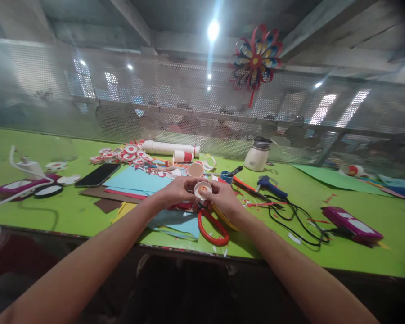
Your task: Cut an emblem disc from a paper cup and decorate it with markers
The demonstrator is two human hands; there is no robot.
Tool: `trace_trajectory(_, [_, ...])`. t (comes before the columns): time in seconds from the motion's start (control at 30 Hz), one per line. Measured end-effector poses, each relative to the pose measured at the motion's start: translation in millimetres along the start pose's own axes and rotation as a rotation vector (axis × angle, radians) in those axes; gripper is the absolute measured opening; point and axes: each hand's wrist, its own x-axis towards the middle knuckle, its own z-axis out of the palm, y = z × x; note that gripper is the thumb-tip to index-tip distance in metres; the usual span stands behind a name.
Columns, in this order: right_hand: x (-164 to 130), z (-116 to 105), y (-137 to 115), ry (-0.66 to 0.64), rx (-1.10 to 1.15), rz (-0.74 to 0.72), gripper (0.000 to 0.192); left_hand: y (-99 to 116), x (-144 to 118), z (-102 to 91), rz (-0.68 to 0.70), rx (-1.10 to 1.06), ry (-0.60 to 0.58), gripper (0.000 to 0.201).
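My left hand (177, 191) and my right hand (222, 198) meet above the green table (54, 211), and both pinch a small white paper ring (203, 189) with an orange inside. Red-handled scissors (213, 226) lie on the table just under my hands. Blue, red, brown and yellow paper sheets (138, 182) spread out beneath and to the left of my left hand. A paper cup (195, 169) lies on its side just beyond my fingers.
A pile of red-and-white paper rings (123, 155) and a white tube (168, 147) lie at the back. A black phone (97, 174) lies left, a glue gun (272, 186) with black cable and a pink case (353, 223) right. A white kettle (257, 155) stands near the mesh wall.
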Motion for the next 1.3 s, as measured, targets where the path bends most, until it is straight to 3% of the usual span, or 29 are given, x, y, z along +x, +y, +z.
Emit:
trace_trajectory(0.27, [1.5, -3.2, -5.3, -0.054, 0.032, 0.019, 0.023, -4.7, -0.2, -4.9, 0.009, -0.042, -0.031, 0.064])
trace_trajectory(0.5, [0.6, 0.7, -2.7, 0.007, -0.046, 0.000, 0.011, -8.8, 1.7, -6.5, 0.019, -0.032, -0.102, 0.064])
trace_trajectory(1.13, [5.4, -1.4, 4.7, -0.057, -0.167, 0.050, 0.017, -8.4, 1.0, -5.3, 0.020, -0.025, -0.092, 0.060])
trace_trajectory(1.3, [8.0, 1.0, 8.8, -0.017, -0.175, 0.021, 0.014, -7.5, 1.8, -3.7, 0.034, -0.028, -0.103, 0.063])
